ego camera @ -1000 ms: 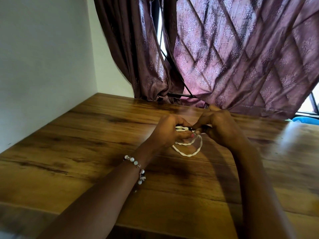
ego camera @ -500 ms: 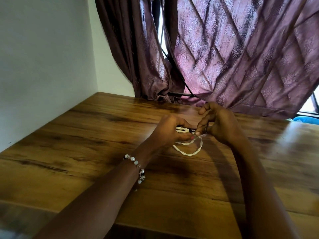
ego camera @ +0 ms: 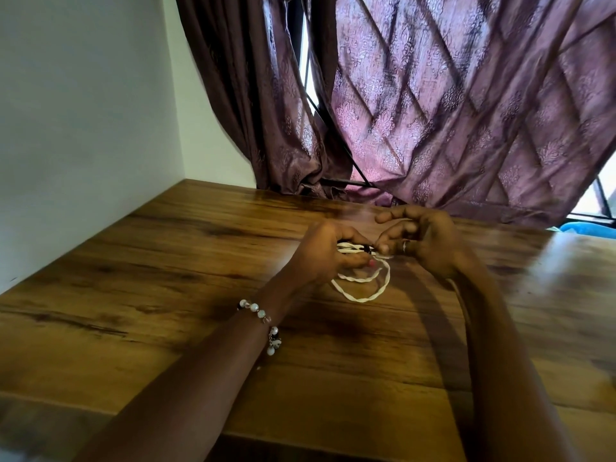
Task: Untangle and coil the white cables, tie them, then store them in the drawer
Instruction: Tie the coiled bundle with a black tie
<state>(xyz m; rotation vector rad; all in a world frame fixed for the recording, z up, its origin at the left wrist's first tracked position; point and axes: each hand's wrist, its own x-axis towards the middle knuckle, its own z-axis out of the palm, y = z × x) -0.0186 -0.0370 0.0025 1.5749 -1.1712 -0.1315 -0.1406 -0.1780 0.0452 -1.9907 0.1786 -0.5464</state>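
A coil of white twisted cable (ego camera: 366,288) lies on the wooden table (ego camera: 166,295), its loop hanging toward me below my hands. My left hand (ego camera: 325,255) grips the top of the coil, fingers curled round the bundled strands. My right hand (ego camera: 423,241) is just to the right of it and pinches a thin strand and a small dark tie (ego camera: 368,250) at the bundle, index finger raised and curved. The part of the coil inside my hands is hidden. No drawer is in view.
A white wall (ego camera: 83,111) borders the table on the left. Purple patterned curtains (ego camera: 450,111) hang behind the far edge and touch the tabletop. A blue object (ego camera: 590,228) peeks in at the far right.
My right hand's fingers have lifted and spread a little, the index finger rising above the bundle. My left hand keeps its hold and the coil stays in place.
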